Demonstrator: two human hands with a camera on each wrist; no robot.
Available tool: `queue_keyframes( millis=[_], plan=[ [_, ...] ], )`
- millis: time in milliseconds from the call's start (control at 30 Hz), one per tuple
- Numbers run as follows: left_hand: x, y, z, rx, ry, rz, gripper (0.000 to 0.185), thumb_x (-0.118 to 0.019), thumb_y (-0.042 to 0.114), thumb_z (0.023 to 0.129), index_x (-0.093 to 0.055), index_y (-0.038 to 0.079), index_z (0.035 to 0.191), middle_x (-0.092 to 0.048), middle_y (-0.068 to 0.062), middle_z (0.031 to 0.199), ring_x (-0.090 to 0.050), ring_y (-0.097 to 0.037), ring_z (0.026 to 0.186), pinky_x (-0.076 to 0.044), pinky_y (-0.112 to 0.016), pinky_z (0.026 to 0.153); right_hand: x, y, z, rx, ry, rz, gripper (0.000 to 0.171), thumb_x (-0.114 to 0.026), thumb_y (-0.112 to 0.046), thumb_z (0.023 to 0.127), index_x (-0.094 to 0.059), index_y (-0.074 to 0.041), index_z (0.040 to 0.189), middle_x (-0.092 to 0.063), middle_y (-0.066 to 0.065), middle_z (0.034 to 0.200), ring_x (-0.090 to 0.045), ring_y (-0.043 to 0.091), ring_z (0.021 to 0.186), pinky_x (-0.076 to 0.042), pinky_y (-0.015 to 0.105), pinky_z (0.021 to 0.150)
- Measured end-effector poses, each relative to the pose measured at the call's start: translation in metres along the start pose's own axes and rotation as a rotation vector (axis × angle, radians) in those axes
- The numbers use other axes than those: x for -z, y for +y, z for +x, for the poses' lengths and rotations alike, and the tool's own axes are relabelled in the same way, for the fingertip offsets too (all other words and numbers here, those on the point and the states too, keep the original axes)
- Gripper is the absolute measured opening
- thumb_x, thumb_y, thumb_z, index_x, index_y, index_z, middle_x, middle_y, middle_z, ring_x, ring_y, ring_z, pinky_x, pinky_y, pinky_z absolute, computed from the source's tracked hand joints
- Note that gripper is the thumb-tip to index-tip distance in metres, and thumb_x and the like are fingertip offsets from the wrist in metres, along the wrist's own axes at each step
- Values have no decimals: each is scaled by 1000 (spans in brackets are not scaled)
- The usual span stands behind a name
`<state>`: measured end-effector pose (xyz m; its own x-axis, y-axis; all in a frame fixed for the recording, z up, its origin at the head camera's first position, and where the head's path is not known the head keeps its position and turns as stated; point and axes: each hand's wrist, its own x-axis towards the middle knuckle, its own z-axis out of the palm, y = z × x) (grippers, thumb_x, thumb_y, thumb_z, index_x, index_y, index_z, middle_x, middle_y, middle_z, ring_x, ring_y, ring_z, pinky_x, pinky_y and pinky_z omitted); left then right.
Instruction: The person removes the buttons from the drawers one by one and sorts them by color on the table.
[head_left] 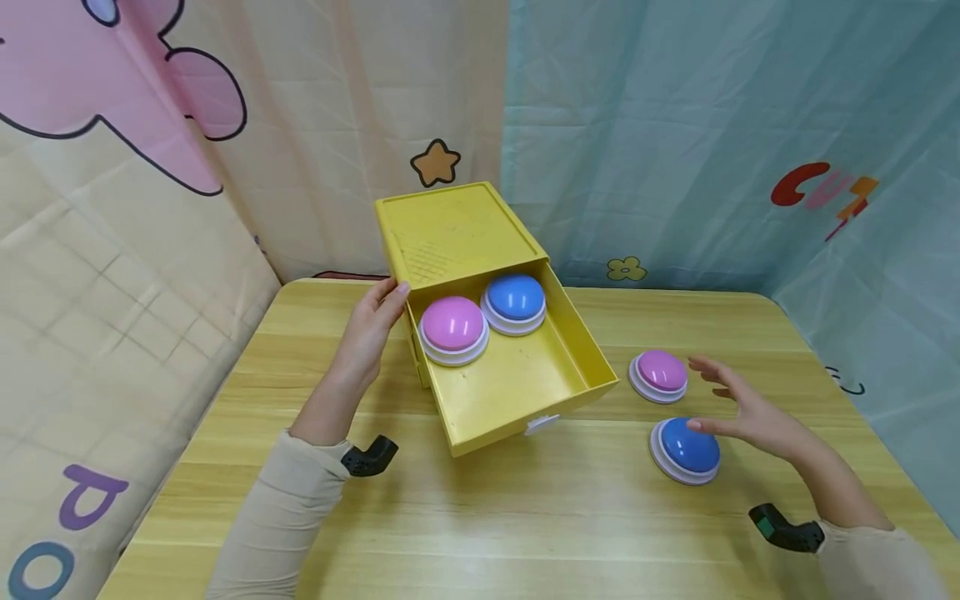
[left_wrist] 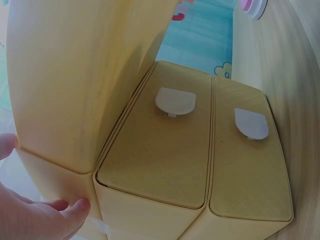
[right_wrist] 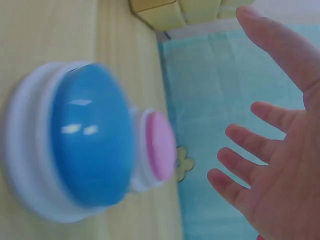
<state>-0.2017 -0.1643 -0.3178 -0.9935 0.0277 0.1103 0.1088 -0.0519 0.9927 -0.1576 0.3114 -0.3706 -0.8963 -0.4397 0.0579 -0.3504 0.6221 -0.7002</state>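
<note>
Head view: left hand [head_left: 372, 327] resting on left side of yellow drawer box [head_left: 457, 229], fingers straight and together. Top drawer [head_left: 525, 379] pulled out w/ pink button [head_left: 453, 325] and blue button [head_left: 515, 298] at its back. Right hand [head_left: 738, 404] over blue button on table [head_left: 686, 448], fingers spread, relaxed; pink button on table [head_left: 660, 373] just beyond.

L wrist: fingertips [left_wrist: 75, 207] on box corner; two lower drawers [left_wrist: 200, 160] closed, white handles.

R wrist: palm [right_wrist: 280, 165] open, fingers apart, near blue button [right_wrist: 85, 135], not touching.

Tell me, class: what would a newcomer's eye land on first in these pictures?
Probably the yellow drawer, pulled open at the table's middle, with a pink button and a blue button inside. The left hand rests on its left side; the right hand hovers open over a second blue button.
</note>
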Motion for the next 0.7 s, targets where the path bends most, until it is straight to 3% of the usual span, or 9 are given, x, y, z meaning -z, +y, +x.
queue_keyframes(
  millis=[133,233,433,567,700],
  plan=[
    [0,0,1,8,-4,-6,63,-47,30,94,-20,-6,139,-26,-16,141,-26,-20,128,-23,-29,105,16,-25,20,97,15,-40,85,-72,-6,75,-19,-9,142,-29,19,136,-30,32,117,-27,8,87],
    [0,0,0,8,-4,-15,62,-47,29,94,-21,-6,138,-27,-16,140,-27,-20,128,-23,-28,104,26,-47,35,147,15,-37,85,-72,-4,74,-21,-10,142,-30,17,137,-29,35,119,-25,5,88],
    [0,1,0,7,5,-18,61,-46,28,95,-21,-7,138,-27,-17,140,-27,-20,128,-23,-28,105,34,-88,68,232,-51,-4,86,-73,-2,73,-22,-10,141,-28,13,139,-29,34,122,-29,9,93],
    [-1,2,0,11,6,-18,60,-46,27,95,-22,-7,138,-28,-17,140,-28,-20,127,-23,-27,104,32,-112,89,264,-114,-25,86,-75,-8,73,-22,-8,141,-29,10,139,-31,29,123,-32,31,100],
    [-1,2,0,14,7,-15,60,-46,28,95,-22,-6,138,-27,-16,140,-27,-19,128,-24,-27,104,29,-134,109,285,-171,-57,86,-76,-13,73,-23,-3,140,-29,14,139,-33,31,123,-31,48,98]
  ],
)
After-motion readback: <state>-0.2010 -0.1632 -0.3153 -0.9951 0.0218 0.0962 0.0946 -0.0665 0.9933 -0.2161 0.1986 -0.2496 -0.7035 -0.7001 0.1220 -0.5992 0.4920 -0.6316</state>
